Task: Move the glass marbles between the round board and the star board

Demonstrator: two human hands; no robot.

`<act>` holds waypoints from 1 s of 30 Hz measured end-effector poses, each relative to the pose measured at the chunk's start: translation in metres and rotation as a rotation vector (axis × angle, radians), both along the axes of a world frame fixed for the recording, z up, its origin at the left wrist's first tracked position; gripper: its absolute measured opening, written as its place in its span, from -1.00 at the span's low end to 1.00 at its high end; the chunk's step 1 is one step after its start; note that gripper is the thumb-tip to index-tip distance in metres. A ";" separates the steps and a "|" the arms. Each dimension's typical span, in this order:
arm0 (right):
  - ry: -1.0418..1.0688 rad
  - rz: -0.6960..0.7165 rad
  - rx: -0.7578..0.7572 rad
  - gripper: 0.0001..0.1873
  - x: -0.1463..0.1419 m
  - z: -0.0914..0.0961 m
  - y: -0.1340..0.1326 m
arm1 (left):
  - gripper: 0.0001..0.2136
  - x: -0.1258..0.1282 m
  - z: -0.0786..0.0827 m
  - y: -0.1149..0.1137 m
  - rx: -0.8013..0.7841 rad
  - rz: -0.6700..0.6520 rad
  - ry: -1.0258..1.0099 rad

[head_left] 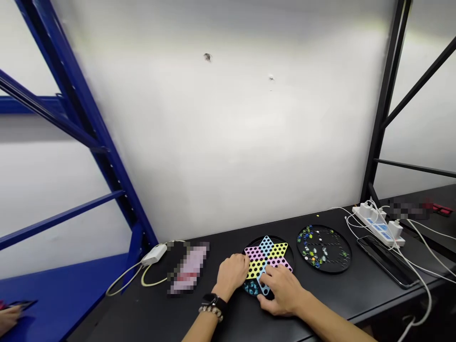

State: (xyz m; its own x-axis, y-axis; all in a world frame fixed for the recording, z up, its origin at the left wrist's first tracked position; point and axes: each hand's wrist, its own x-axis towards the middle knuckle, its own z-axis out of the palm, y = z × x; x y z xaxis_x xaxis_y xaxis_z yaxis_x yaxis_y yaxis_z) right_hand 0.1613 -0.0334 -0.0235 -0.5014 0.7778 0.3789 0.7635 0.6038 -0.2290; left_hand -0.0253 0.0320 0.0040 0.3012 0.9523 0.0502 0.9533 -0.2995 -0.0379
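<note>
A star-shaped Chinese checkers board point(265, 256) with round holes and pink, yellow and blue areas lies over a round black tray point(294, 244). My left hand point(232, 273) is closed at the left edge of the star board, its fingertips partly hidden. On the near side, my right hand point(283, 290) has bent fingers over the star's lower blue point, with the thumb low by the tray's rim. Teal marbles point(251, 287) show in the tray below the board, between my hands. A second round black tray point(324, 271), holding loose marbles point(315, 261) of several colours, sits to the right.
A white power strip point(381, 228) with plugs and trailing cables lies at the right, beside a black phone point(388, 261). A white adapter point(154, 255) and a blurred pink packet point(188, 268) are on the left. Blue rack posts point(103, 137) rise there, and another person's hand point(10, 319) shows.
</note>
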 end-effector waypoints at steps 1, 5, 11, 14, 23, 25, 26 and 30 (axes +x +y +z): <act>0.004 0.001 -0.004 -0.78 0.000 0.001 0.000 | -0.64 0.000 0.000 0.000 -0.007 -0.005 0.012; 0.007 -0.005 -0.029 -0.78 0.000 0.004 -0.002 | -0.64 0.000 0.002 0.000 -0.037 -0.003 0.046; -0.018 -0.024 -0.054 -0.78 0.000 0.008 -0.004 | -0.60 0.003 0.005 -0.002 -0.046 -0.007 0.056; -0.006 -0.021 -0.061 -0.79 -0.001 0.008 -0.004 | -0.61 0.002 0.006 -0.001 -0.058 -0.022 0.061; 0.008 -0.019 -0.114 -0.77 -0.001 0.007 -0.004 | -0.57 -0.002 0.004 0.008 -0.091 0.056 0.035; 0.022 -0.009 -0.119 -0.78 -0.001 0.006 -0.004 | -0.56 -0.001 0.004 0.008 -0.092 0.078 0.024; 0.030 -0.004 -0.121 -0.78 0.000 0.006 -0.004 | -0.57 -0.001 0.003 0.008 -0.090 0.079 0.019; 0.049 -0.007 -0.123 -0.79 -0.001 0.004 -0.004 | -0.61 0.001 0.003 0.004 -0.072 0.080 0.008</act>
